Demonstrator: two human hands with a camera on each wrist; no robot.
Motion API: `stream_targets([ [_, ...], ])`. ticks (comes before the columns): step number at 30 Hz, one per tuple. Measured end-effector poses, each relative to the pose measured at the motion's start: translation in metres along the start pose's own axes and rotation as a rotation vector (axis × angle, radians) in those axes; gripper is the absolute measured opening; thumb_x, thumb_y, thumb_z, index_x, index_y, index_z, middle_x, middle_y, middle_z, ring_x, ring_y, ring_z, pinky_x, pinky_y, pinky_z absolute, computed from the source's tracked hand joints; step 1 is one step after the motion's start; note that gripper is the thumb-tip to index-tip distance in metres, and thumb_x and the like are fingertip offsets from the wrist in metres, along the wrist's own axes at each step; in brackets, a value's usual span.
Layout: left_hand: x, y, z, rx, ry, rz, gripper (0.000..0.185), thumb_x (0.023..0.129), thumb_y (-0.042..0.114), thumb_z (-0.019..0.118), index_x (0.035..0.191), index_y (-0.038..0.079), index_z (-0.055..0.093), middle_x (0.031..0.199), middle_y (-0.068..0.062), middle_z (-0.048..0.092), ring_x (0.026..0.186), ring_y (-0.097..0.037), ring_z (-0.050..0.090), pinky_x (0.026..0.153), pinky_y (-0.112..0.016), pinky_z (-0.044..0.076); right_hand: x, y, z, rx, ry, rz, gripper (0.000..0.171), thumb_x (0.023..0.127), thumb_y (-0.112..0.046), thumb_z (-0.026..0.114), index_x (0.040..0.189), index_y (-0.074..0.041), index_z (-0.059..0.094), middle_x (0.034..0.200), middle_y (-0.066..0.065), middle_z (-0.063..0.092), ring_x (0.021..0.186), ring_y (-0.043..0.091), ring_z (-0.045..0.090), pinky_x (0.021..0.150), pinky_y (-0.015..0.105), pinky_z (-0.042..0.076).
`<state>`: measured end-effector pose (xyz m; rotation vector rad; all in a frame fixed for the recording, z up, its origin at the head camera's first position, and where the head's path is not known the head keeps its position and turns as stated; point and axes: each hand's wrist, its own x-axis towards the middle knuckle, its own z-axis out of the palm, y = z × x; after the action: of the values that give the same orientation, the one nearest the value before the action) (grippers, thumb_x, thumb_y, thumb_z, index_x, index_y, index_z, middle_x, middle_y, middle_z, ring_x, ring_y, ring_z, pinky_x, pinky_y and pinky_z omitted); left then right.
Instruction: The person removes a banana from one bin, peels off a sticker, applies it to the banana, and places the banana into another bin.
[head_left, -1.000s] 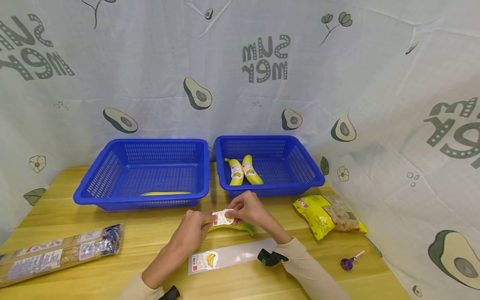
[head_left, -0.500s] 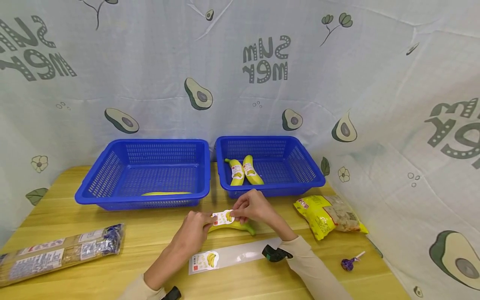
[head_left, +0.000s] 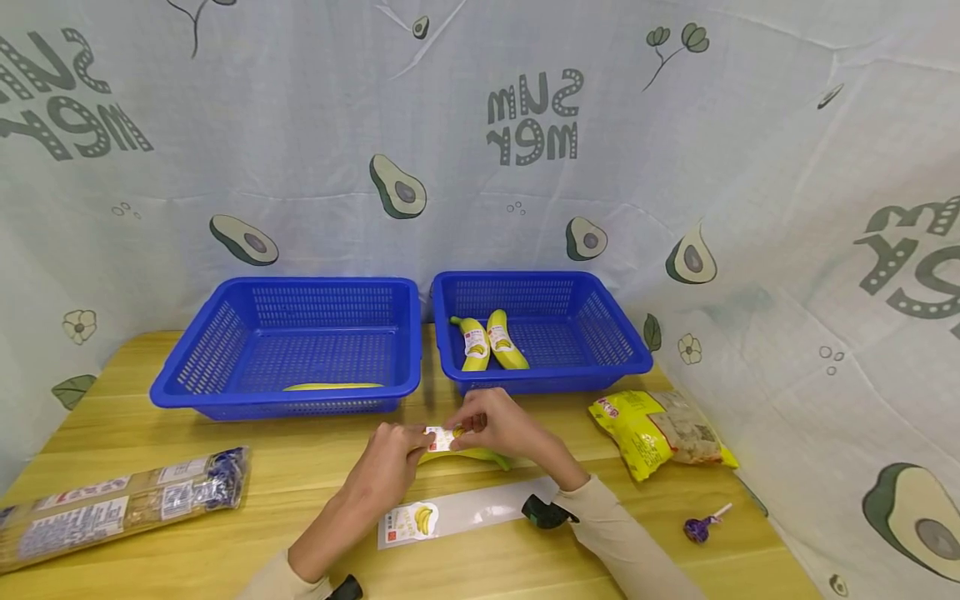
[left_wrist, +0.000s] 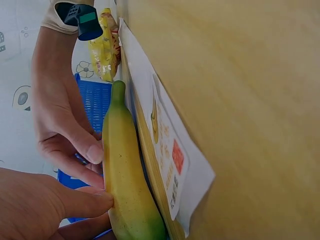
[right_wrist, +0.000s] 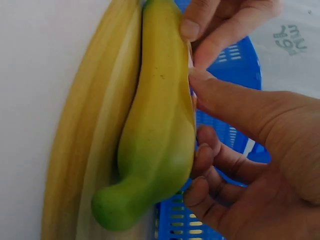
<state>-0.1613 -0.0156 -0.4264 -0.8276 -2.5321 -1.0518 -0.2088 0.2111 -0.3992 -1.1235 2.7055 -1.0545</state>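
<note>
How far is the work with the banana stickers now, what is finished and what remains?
Looks done: two stickered bananas lie in the right basket. In hand: both hands, left hand and right hand, press a sticker onto the banana on the table. Left: one banana waits in the left basket, no sticker visible, and one sticker remains on the backing strip.

Bright, even light; soft shadows; wide-angle bending at edges.
</note>
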Motion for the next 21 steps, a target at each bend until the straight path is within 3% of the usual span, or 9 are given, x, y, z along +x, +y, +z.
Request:
stream_targets([
  [3, 0.001, 0.000, -0.001, -0.001, -0.021, -0.008, 0.026, 0.084, -0.022, 0.076, 0.096, -0.001, 0.084, 0.092, -0.013, 0.080, 0.083, -0.026, 0.077, 0.073, -0.039, 0.066, 0.000, -0.001, 0.002, -0.001, 0.004, 0.018, 0.018, 0.085, -0.005, 0.092, 0.101, -0.002, 0.086, 0.075, 0.000, 0.063, 0.069, 0.004, 0.052, 0.060, 0.018, 0.047],
  [6, 0.003, 0.000, -0.003, -0.019, -0.041, -0.050, 0.024, 0.083, -0.021, 0.078, 0.095, -0.001, 0.084, 0.097, -0.014, 0.081, 0.090, -0.028, 0.078, 0.078, -0.042, 0.067, 0.000, -0.001, 0.002, -0.004, 0.014, 0.032, 0.019, 0.084, -0.004, 0.093, 0.102, -0.003, 0.086, 0.075, 0.000, 0.063, 0.069, 0.005, 0.052, 0.060, 0.018, 0.047],
  [11, 0.010, 0.001, -0.001, -0.054, -0.040, -0.140, 0.015, 0.085, -0.007, 0.086, 0.098, 0.000, 0.083, 0.100, -0.013, 0.081, 0.098, -0.032, 0.078, 0.085, -0.046, 0.065, 0.000, 0.002, 0.003, -0.001, 0.019, 0.036, 0.021, 0.083, -0.003, 0.093, 0.102, -0.003, 0.086, 0.074, 0.004, 0.064, 0.068, 0.007, 0.052, 0.060, 0.018, 0.045],
  [21, 0.012, -0.001, 0.001, 0.003, -0.043, -0.187, 0.021, 0.085, 0.003, 0.091, 0.105, 0.002, 0.085, 0.106, -0.011, 0.081, 0.103, -0.032, 0.077, 0.087, -0.050, 0.065, 0.002, 0.003, 0.001, -0.029, -0.011, 0.065, 0.021, 0.081, -0.006, 0.095, 0.101, -0.004, 0.086, 0.071, 0.000, 0.058, 0.066, 0.004, 0.046, 0.058, 0.017, 0.040],
])
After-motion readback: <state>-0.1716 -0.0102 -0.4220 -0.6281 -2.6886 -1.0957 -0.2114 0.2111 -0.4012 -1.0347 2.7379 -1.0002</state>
